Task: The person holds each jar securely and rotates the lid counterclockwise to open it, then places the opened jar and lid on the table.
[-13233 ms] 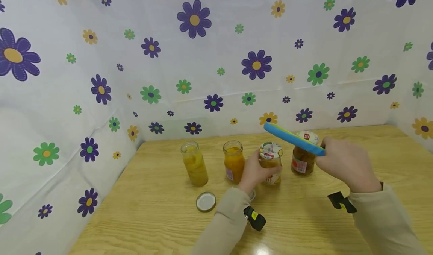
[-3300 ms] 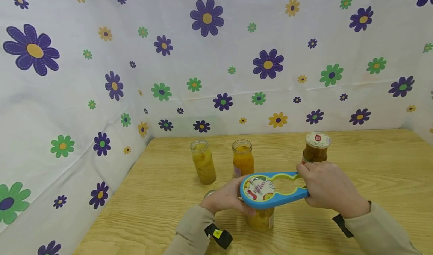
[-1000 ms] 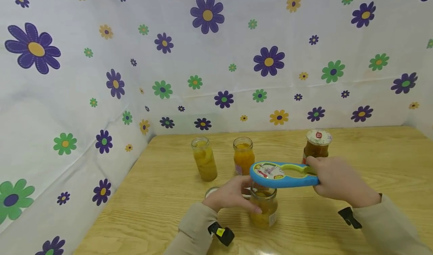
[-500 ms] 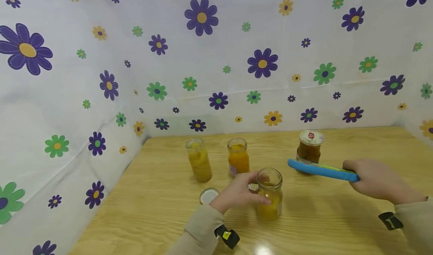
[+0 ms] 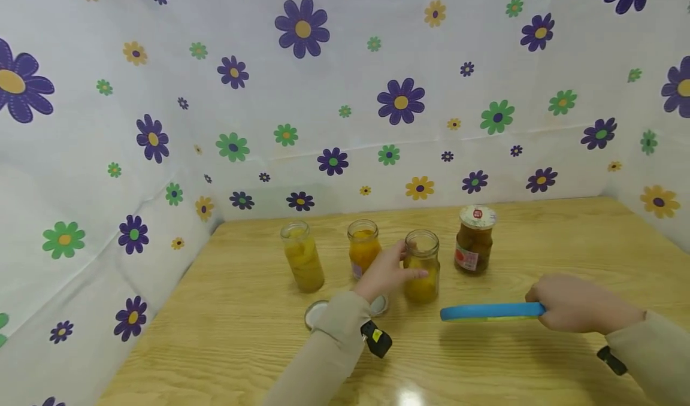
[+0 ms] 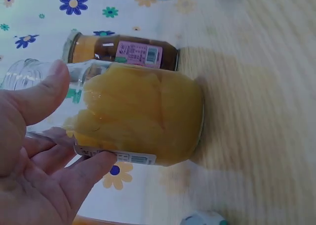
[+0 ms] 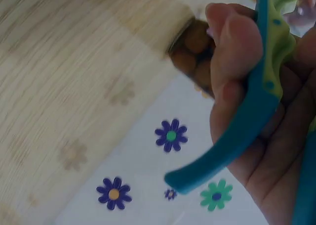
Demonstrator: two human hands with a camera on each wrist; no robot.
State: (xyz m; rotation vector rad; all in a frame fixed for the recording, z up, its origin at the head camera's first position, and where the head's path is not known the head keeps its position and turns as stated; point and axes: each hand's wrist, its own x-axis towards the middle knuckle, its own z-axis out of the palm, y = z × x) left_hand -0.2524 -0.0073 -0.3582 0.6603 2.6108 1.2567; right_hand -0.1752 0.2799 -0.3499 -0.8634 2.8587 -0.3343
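My left hand (image 5: pixel 385 274) grips the neck and side of an uncovered glass jar of yellow fruit (image 5: pixel 422 286), upright in the row of jars. Seen in the left wrist view, the thumb lies at the jar's neck and fingers curl along its labelled side. Over the front right of the table, my right hand (image 5: pixel 579 303) holds a blue and yellow-green jar opener (image 5: pixel 490 311) by its handles. Its ring is edge-on to the head view, so what lies inside it is hidden. The right wrist view shows the fingers wrapped round the handle (image 7: pixel 247 116).
To the left stand two uncovered jars, a tall one with pale yellow fruit (image 5: pixel 303 262) and an orange one (image 5: pixel 363 250). A lidded brown jar (image 5: pixel 474 244) stands right of the held jar. Two loose lids, one left (image 5: pixel 315 315) and one right (image 5: pixel 379 305), lie by my left forearm.
The held jar had its patterned lid 13.2 s ago; the opener lifted that lid off about a second ago. Since then the jar has moved back into the row, the opener right and down.
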